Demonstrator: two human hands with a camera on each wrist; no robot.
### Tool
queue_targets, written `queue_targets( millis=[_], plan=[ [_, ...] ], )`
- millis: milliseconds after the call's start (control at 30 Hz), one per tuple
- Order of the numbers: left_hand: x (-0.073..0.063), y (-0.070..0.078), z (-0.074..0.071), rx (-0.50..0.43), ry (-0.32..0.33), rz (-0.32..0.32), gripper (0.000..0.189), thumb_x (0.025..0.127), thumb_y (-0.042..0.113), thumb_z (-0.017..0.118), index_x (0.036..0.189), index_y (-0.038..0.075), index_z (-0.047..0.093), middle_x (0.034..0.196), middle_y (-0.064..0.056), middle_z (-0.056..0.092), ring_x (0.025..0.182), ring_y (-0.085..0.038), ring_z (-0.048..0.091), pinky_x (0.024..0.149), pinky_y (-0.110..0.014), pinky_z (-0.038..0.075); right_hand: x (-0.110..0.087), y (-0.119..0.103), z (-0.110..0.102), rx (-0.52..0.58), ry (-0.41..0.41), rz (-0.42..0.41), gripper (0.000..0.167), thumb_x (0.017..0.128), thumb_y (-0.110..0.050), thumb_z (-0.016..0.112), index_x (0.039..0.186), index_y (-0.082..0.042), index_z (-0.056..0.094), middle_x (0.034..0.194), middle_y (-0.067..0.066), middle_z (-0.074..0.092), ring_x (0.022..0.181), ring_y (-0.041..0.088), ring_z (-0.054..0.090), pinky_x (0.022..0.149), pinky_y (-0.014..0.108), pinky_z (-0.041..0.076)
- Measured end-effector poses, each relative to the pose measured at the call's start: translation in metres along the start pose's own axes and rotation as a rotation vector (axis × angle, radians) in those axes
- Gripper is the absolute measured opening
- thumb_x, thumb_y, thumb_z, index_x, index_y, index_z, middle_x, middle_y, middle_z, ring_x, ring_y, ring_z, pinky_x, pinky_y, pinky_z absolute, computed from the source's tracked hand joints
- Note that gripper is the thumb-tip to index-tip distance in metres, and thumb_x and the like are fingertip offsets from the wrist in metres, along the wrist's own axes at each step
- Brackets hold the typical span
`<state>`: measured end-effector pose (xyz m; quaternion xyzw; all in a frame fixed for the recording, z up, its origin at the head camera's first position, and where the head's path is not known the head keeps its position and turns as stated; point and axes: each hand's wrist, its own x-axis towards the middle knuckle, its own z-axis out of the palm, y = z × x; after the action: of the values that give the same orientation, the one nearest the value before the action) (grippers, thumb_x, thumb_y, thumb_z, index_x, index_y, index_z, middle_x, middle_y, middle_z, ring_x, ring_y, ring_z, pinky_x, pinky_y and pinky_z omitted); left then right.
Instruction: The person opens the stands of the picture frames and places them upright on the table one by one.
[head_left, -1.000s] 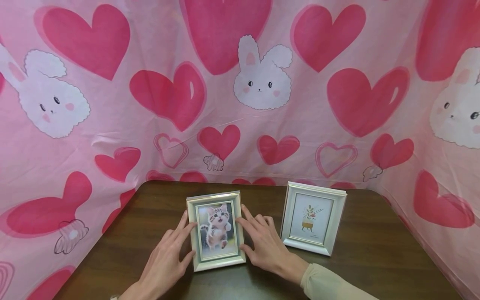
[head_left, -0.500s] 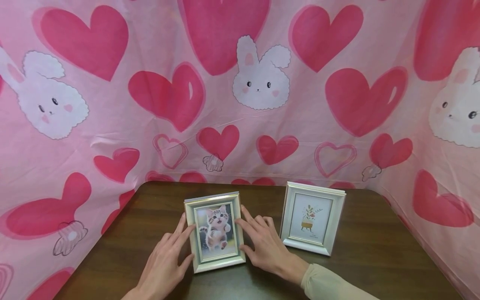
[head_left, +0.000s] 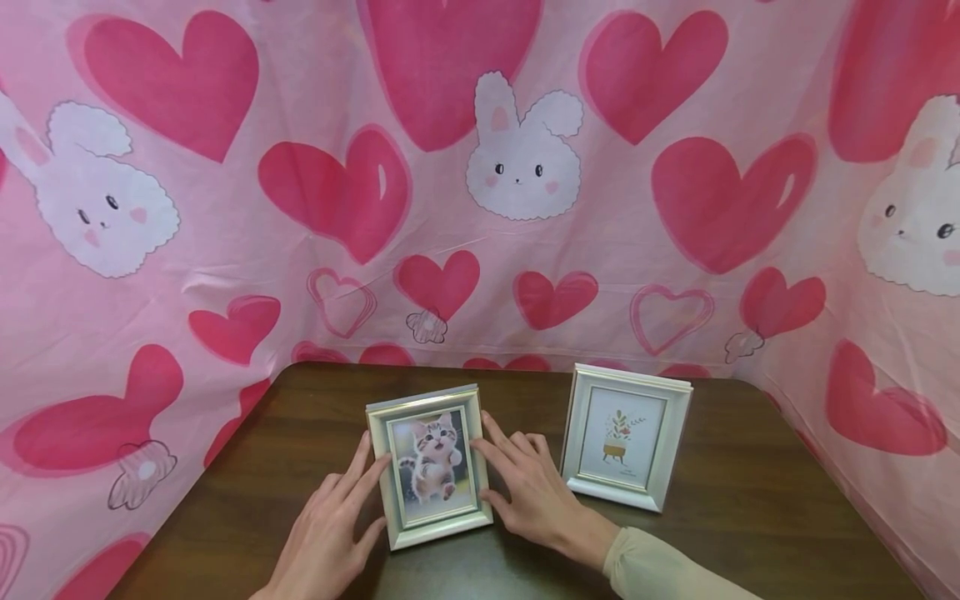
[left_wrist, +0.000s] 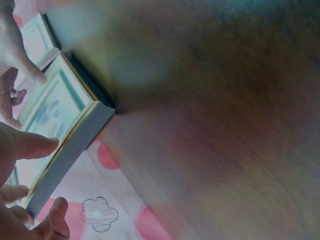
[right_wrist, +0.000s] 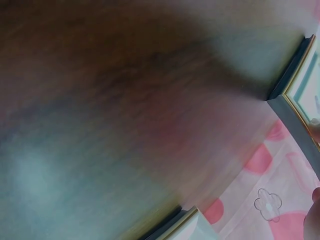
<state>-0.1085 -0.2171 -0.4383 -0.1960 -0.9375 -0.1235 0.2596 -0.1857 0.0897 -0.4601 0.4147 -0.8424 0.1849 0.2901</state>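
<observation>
A white picture frame [head_left: 438, 529] with a kitten picture stands slightly tilted back on the dark wooden table [head_left: 735, 492]. My left hand [head_left: 322, 521] grips its left edge; in the left wrist view the thumb [left_wrist: 37, 145] lies on the front of that edge, with other fingers along the grey side. On the opposite edge is my right hand [head_left: 536, 492], thumb and index fingertip at the front and another finger reaching behind. Right of that hand stands a second white picture frame [head_left: 611, 493] with a potted plant print, touched by neither hand.
A pink cloth [head_left: 480, 233] with hearts and rabbit faces hangs behind the table and along both sides. The second frame is close to my right wrist. Both frames sit toward the table's middle and back.
The kitten frame has turned slightly, its left edge coming nearer to me along with my left hand. My right hand stays almost in place, and the plant frame has not moved.
</observation>
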Motion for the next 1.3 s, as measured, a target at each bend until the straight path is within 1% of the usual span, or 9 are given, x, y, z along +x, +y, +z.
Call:
queue_targets(
  millis=[167,300,500,600,733,933,1000,1133,1300],
  plan=[
    [-0.002,0.002,0.000,0.021,0.012,0.014,0.095,0.067,0.020,0.099,0.153,0.018,0.058,0.170,-0.007,0.033,0.097,-0.012,0.057,0.077,-0.036,0.052,0.000,0.002,0.000,-0.015,0.012,-0.024,0.076,0.078,-0.026,0.094,0.145,-0.013,0.059,0.169,0.012,0.033,0.096,0.016,0.055,0.091,0.045,0.040],
    [-0.004,0.003,-0.001,0.027,0.020,0.021,0.097,0.067,0.021,0.099,0.153,0.020,0.057,0.170,-0.007,0.033,0.096,-0.012,0.057,0.078,-0.036,0.052,-0.001,0.003,0.000,-0.012,0.009,-0.027,0.076,0.079,-0.026,0.093,0.145,-0.014,0.058,0.170,0.011,0.032,0.098,0.016,0.056,0.092,0.045,0.040],
    [-0.007,0.003,-0.002,0.029,0.047,0.042,0.097,0.065,0.022,0.099,0.153,0.020,0.058,0.169,-0.007,0.035,0.098,-0.013,0.058,0.079,-0.037,0.052,-0.002,0.004,-0.001,0.002,0.004,-0.035,0.076,0.079,-0.026,0.094,0.146,-0.014,0.058,0.170,0.010,0.031,0.104,0.017,0.058,0.093,0.044,0.039],
    [-0.007,0.004,-0.002,0.029,0.057,0.048,0.097,0.064,0.022,0.099,0.152,0.020,0.059,0.168,-0.008,0.036,0.098,-0.014,0.059,0.079,-0.037,0.053,-0.002,0.004,-0.001,0.008,0.009,-0.044,0.077,0.079,-0.025,0.094,0.146,-0.014,0.058,0.170,0.011,0.032,0.110,0.019,0.058,0.093,0.045,0.040],
    [-0.008,0.007,-0.003,0.028,0.026,0.016,0.096,0.065,0.024,0.100,0.152,0.021,0.058,0.168,-0.008,0.037,0.099,-0.014,0.059,0.080,-0.038,0.053,-0.003,0.005,-0.001,0.018,0.014,-0.058,0.079,0.078,-0.025,0.095,0.146,-0.013,0.057,0.169,0.012,0.032,0.118,0.022,0.057,0.093,0.045,0.041],
    [-0.008,0.011,-0.005,0.001,-0.051,-0.062,0.093,0.068,0.024,0.099,0.152,0.021,0.059,0.168,-0.008,0.038,0.100,-0.013,0.058,0.081,-0.039,0.055,-0.003,0.006,-0.002,0.025,-0.003,-0.059,0.077,0.081,-0.023,0.093,0.148,-0.013,0.056,0.171,0.011,0.030,0.121,0.021,0.056,0.093,0.042,0.041],
    [-0.009,0.012,-0.006,0.001,-0.062,-0.072,0.092,0.068,0.024,0.099,0.151,0.021,0.060,0.167,-0.008,0.038,0.099,-0.012,0.058,0.080,-0.038,0.055,-0.003,0.007,-0.002,0.022,0.000,-0.069,0.078,0.080,-0.023,0.093,0.148,-0.012,0.056,0.170,0.012,0.031,0.121,0.021,0.057,0.092,0.041,0.042],
    [-0.010,0.013,-0.005,0.009,-0.054,-0.063,0.092,0.068,0.025,0.099,0.151,0.020,0.060,0.167,-0.008,0.039,0.097,-0.011,0.057,0.079,-0.035,0.054,-0.004,0.008,-0.002,0.023,0.008,-0.087,0.080,0.079,-0.021,0.093,0.149,-0.010,0.054,0.169,0.014,0.032,0.121,0.021,0.059,0.092,0.040,0.044],
    [-0.013,0.014,-0.004,0.007,-0.017,-0.027,0.097,0.066,0.025,0.100,0.153,0.020,0.058,0.168,-0.009,0.038,0.095,-0.010,0.057,0.078,-0.034,0.055,-0.004,0.008,-0.003,0.052,-0.008,-0.070,0.079,0.081,-0.020,0.093,0.149,-0.011,0.054,0.171,0.012,0.029,0.120,0.016,0.062,0.092,0.038,0.045]
  ],
)
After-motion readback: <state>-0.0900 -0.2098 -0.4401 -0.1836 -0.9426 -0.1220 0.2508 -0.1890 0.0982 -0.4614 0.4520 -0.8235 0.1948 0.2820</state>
